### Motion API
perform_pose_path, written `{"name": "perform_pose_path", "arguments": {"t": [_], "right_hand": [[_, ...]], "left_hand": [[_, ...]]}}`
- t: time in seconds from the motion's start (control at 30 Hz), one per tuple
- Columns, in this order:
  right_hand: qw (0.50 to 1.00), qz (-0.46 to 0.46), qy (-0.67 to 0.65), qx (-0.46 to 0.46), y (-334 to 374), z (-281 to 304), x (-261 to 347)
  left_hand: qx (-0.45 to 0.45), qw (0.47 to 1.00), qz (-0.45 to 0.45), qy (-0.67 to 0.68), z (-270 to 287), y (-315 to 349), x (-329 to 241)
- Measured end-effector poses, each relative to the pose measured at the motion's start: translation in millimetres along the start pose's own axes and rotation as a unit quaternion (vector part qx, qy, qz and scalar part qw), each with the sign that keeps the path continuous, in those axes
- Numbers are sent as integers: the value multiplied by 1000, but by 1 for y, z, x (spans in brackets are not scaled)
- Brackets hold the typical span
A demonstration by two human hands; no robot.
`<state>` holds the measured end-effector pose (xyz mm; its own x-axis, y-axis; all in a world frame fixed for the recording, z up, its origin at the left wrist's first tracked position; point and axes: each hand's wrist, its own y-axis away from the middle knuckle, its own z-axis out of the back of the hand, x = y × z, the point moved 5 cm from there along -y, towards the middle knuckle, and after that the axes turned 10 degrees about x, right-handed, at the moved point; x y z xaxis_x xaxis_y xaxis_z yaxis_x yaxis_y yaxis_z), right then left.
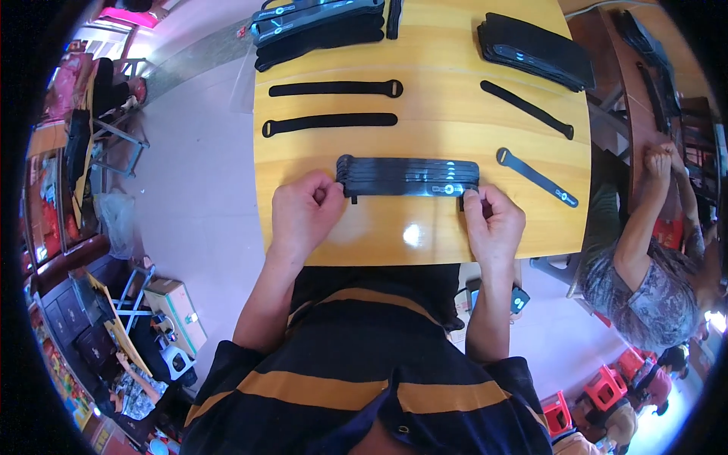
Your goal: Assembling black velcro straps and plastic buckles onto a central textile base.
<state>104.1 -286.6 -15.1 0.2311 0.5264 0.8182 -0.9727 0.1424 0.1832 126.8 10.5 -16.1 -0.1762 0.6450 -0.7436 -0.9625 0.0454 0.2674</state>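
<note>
A flat, layered bundle of black cable straps lies across the near half of the yellow table, pale printing showing toward its right end. At its left end, the curled fingers of my left hand pinch the edge. My right hand grips the opposite end, thumb on top. Small black tabs stick out below the bundle near each hand. Beyond it lie two loose black straps, an upper strap with its buckle at the right and a lower strap with its buckle at the left.
Two more single straps, one black and one grey, lie slanted at the right. Stacks of straps stand at the far left and far right of the table. Another person sits close by on the right.
</note>
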Motion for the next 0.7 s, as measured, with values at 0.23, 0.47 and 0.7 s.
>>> {"name": "perform_pose_path", "arguments": {"t": [0.23,0.47,0.7], "right_hand": [[999,5,45,-5,0,0,4],[997,14,74,-15,-1,-2,6],[994,24,102,0,-4,2,16]], "left_hand": [[-10,1000,-15,10,0,1,2],[-19,999,-20,-34,0,2,-2],[-1,998,-15,-55,7,-1,-10]]}}
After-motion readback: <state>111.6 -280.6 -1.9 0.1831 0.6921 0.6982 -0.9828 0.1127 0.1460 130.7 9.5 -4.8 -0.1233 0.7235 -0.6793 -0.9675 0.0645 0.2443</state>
